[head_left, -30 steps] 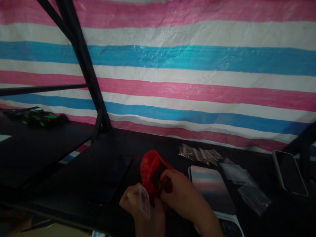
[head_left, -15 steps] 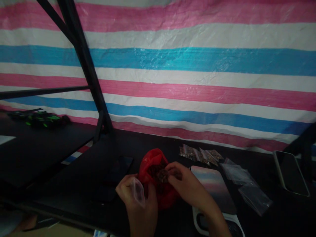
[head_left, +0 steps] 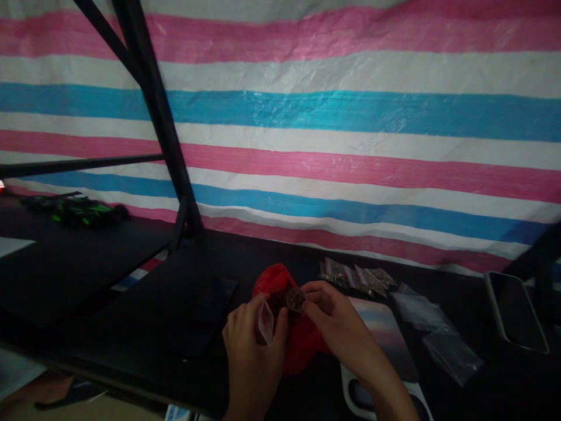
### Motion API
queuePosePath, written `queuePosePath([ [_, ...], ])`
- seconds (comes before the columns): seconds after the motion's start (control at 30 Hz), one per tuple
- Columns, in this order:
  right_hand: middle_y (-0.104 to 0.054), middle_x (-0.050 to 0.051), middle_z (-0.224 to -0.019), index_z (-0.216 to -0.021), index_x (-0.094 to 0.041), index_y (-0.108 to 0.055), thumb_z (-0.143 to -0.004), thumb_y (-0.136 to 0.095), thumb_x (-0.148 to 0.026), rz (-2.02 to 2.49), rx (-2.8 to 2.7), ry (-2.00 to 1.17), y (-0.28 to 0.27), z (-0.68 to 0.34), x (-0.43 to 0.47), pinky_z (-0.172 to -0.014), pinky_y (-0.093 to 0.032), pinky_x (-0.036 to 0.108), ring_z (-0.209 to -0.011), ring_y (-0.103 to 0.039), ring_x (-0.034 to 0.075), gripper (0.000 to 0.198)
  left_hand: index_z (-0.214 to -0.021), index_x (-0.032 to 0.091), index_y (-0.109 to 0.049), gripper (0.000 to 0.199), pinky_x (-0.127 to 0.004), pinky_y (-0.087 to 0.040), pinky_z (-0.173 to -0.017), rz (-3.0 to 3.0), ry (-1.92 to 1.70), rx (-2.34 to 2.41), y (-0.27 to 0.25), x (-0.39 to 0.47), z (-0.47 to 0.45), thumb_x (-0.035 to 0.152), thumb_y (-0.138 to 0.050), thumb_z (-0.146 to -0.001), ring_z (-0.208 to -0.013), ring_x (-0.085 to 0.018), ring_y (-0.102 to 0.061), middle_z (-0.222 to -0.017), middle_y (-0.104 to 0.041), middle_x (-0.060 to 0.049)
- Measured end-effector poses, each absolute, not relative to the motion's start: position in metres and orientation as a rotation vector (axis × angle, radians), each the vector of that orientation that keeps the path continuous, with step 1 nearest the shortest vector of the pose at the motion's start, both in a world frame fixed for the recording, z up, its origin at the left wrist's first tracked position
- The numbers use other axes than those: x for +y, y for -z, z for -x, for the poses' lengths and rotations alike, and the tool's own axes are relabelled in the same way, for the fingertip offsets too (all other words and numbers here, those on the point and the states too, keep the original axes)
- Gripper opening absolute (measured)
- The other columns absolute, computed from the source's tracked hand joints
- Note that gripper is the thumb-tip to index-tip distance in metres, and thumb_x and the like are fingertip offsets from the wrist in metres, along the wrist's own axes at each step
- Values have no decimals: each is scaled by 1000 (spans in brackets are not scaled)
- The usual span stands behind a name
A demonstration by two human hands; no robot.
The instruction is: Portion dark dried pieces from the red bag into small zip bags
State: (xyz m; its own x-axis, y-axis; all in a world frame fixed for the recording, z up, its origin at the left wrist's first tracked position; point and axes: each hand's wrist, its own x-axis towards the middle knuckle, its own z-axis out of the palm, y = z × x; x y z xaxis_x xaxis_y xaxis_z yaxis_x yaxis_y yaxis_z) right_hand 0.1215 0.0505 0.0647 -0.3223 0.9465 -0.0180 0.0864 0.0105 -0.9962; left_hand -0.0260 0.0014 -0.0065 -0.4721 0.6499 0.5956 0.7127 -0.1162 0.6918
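My left hand (head_left: pixel 253 354) is closed on a small clear zip bag (head_left: pixel 265 323), whose mouth gapes open. Between the thumb and fingers of my right hand (head_left: pixel 339 321) is a small round clear cup (head_left: pixel 296 299) with brown bits in it; their exact kind is too dim to tell. The cup is just above the mouth of a red plastic bag (head_left: pixel 302 345), to the right of the zip bag and apart from it. Dark contents show inside the red bag, partly hidden by my hands.
Right of the red bag lies a scale (head_left: pixel 388 336), partly under my right forearm. Filled zip bags (head_left: pixel 357 278) lie behind it, flat clear bags (head_left: pixel 451 351) and a phone (head_left: pixel 517 313) farther right. A dark flat device (head_left: pixel 210 316) lies left; a green-black toy car (head_left: pixel 83 211) sits on the left table.
My right hand has brought the cup up from the red bag's contents, and its round rim now shows. My left hand has shifted right with the zip bag, closer to the cup.
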Motion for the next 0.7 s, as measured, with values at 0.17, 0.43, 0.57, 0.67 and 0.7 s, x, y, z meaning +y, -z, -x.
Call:
queuePosePath([
  [0.17, -76, 4, -99, -104, -23, -67, -84, -68, -32, 1055, -1501, -1397, -77, -119, 42, -80, -57, 29, -92, -74, 19, 21, -108, 25, -71, 21, -44, -42, -87, 1592, 1548, -2006, 6, 0, 28, 39, -71, -92, -98, -33, -60, -98, -75, -8],
  [0.43, -75, 1, -95, -102, -23, -69, -88, -61, -18, 1179, -1692, -1268, -79, -108, 29, -77, -54, 29, -85, -72, 18, 18, -121, 24, -67, 31, -47, -40, -90, 1634, 1360, -2077, 6, -2, 20, 25, -66, -89, -103, -34, -54, -104, -71, -9],
  [0.57, -75, 0, -92, -99, -23, -69, -86, -61, -13, 1266, -1751, -1140, -78, -110, 29, -74, -52, 29, -82, -70, 18, 18, -121, 25, -64, 40, -48, -41, -92, 1740, 1360, -2005, 2, -6, 20, 19, -68, -82, -107, -34, -53, -110, -70, -8],
  [0.67, -74, 0, -94, -99, -23, -69, -86, -61, -12, 1278, -1763, -1124, -81, -113, 30, -77, -52, 30, -85, -70, 18, 19, -127, 27, -61, 45, -49, -41, -96, 1884, 1367, -1975, -2, -9, 21, 17, -68, -84, -112, -33, -53, -117, -69, -7],
  [0.7, -74, 0, -95, -100, -23, -69, -86, -61, -12, 1277, -1764, -1131, -82, -113, 31, -78, -52, 30, -86, -70, 18, 20, -129, 27, -60, 45, -49, -41, -97, 1939, 1372, -1974, -3, -10, 21, 16, -67, -85, -114, -33, -53, -119, -69, -7],
])
